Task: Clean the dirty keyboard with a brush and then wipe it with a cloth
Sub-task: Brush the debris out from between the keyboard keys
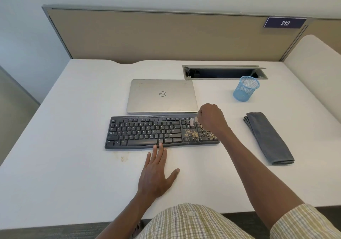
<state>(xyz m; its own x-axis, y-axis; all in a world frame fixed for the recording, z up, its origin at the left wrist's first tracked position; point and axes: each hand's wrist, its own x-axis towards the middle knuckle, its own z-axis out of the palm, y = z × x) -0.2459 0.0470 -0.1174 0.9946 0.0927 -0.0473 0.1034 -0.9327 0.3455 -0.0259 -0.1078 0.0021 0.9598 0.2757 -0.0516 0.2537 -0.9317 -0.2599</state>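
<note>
Keyboard location: the black keyboard (pixel 162 132) lies flat on the white surface (pixel 73 109), just in front of a closed silver laptop (pixel 162 95).
Soiling: tan crumbs (pixel 191 134) are concentrated on the number-pad end; a faint scatter (pixel 123 159) lies on the surface in front of the keyboard.
Right hand: the right hand (pixel 212 117) is fisted over the far right corner of the keyboard, clamped on a brush (pixel 192 122) whose pale, blurred bristles point down onto the keys.
Left hand: the left hand (pixel 156 172) lies flat with fingers straight and spread, fingertips touching the keyboard's front edge, holding nothing.
Cloth: a folded grey cloth (pixel 268 138) rests to the right, well apart from the keyboard, untouched.
Risk, debris transfer: strokes toward the laptop could push crumbs against its front edge; strokes toward the left could spread them over the clean keys.
Risk, keyboard shift: light left-hand contact may let the keyboard slide under brushing force.
Risk, embedding: heavy brush pressure could drive grains between keycaps.
Risk, sequence: wiping before the crumbs are cleared would smear grit.
Other items: a blue mesh cup (pixel 246 88) stands near the cable hatch (pixel 224 71).
</note>
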